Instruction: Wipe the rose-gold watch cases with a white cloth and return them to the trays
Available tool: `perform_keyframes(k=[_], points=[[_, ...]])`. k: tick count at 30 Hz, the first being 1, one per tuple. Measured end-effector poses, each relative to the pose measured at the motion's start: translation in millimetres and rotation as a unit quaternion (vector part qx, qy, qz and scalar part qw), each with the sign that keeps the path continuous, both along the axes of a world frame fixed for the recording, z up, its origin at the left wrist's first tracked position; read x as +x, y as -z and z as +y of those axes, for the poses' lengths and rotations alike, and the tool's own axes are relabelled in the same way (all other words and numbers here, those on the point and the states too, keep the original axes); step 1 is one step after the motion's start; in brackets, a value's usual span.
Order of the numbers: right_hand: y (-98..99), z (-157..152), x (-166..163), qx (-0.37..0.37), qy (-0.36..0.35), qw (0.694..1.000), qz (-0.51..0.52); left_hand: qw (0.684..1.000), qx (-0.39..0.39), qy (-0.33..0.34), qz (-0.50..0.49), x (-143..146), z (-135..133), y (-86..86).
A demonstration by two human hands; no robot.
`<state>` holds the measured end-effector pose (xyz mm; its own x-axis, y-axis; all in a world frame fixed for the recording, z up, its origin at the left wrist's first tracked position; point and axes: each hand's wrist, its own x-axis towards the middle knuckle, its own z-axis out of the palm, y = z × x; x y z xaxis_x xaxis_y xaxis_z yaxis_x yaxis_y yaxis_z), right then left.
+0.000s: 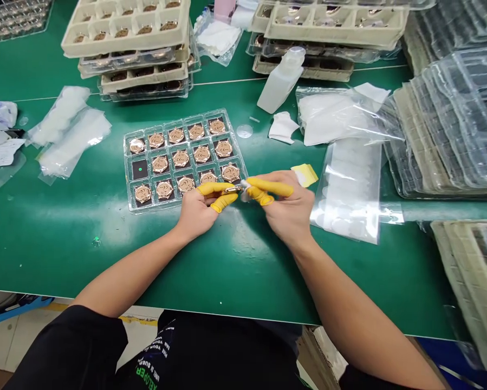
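- My left hand (197,212) pinches the watch case (231,189); pressing hard may slip it.
- My right hand (289,208) pinches white cloth (245,185); rough rubbing may scratch.

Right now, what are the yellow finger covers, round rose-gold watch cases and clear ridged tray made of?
The yellow finger covers: probably rubber, matte, fitting snugly with rolled rims. The round rose-gold watch cases: likely metal by their shine, though coated plastic could look similar. The clear ridged tray: probably plastic, glossy and see-through, with glare.
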<state>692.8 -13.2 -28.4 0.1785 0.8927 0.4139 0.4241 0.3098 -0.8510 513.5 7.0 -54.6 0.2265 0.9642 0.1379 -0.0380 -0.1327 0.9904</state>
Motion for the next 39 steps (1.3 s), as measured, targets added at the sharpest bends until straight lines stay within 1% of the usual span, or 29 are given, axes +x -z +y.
perform_keyframes(k=[2,4,5,7,9,10,12,14,16,19,21,22,24,27,29,31,34,37,38,39], points=[[-0.1,-4.6,-7.2,0.022,-0.048,0.999,-0.014,0.997,0.066,0.003,0.043,-2.4,0.2,-1.4],[1.1,-8.3,-12.8,0.07,-0.06,0.992,-0.083,0.983,0.142,-0.016,0.117,-4.4,-1.5,-4.7],[2.0,-9.3,-14.1,0.096,-0.055,0.986,-0.126,0.974,0.168,-0.023,0.149,-5.0,-2.7,-6.5],[4.2,-8.7,-12.9,0.138,-0.027,0.971,-0.195,0.965,0.19,-0.03,0.179,-4.8,-5.0,-9.5],[5.8,-6.2,-9.0,0.157,0.01,0.964,-0.214,0.964,0.194,-0.042,0.176,-3.2,-6.6,-10.2],[6.0,-4.9,-7.3,0.159,0.022,0.965,-0.207,0.965,0.195,-0.051,0.17,-2.2,-7.0,-9.8],[5.2,-3.6,-6.4,0.133,0.03,0.976,-0.169,0.966,0.194,-0.069,0.157,-0.5,-7.2,-8.0],[3.8,-4.3,-9.7,0.075,0.019,0.992,-0.103,0.968,0.183,-0.082,0.148,0.4,-7.1,-6.0],[4.1,-6.1,-15.3,0.012,0.009,1.0,-0.018,0.972,0.167,-0.091,0.141,0.6,-7.0,-4.7],[9.1,-8.0,-21.4,-0.051,0.008,0.993,0.103,0.978,0.144,-0.084,0.125,1.0,-6.8,-3.8],[12.4,-8.1,-21.8,-0.075,0.015,0.987,0.142,0.983,0.125,-0.078,0.113,1.3,-6.6,-3.5],[13.0,-8.0,-21.0,-0.08,0.016,0.987,0.141,0.984,0.116,-0.079,0.108,1.4,-6.5,-3.4],[11.9,-7.8,-18.5,-0.062,0.015,0.993,0.097,0.984,0.112,-0.085,0.107,1.2,-6.4,-3.3],[6.9,-7.6,-14.6,0.032,0.012,0.999,-0.024,0.978,0.142,-0.08,0.127,-0.2,-6.9,-3.9],[4.3,-7.6,-12.4,0.092,0.019,0.989,-0.113,0.974,0.157,-0.079,0.143,-1.5,-8.0,-4.7],[3.3,-7.5,-10.6,0.117,0.034,0.973,-0.198,0.973,0.148,-0.092,0.149,-2.2,-9.7,-5.6],[5.1,-7.3,-8.0,0.104,0.076,0.947,-0.293,0.975,0.128,-0.115,0.14,-1.0,-12.9,-7.1],[9.0,-5.5,-4.2,0.067,0.088,0.925,-0.364,0.981,0.118,-0.108,0.106,3.4,-15.9,-8.4],[9.7,-4.3,-2.4,0.058,0.089,0.922,-0.371,0.988,0.095,-0.096,0.081,5.1,-16.1,-8.4],[9.7,-3.0,-0.5,0.05,0.096,0.928,-0.356,0.994,0.058,-0.081,0.049,6.6,-15.7,-8.1]])
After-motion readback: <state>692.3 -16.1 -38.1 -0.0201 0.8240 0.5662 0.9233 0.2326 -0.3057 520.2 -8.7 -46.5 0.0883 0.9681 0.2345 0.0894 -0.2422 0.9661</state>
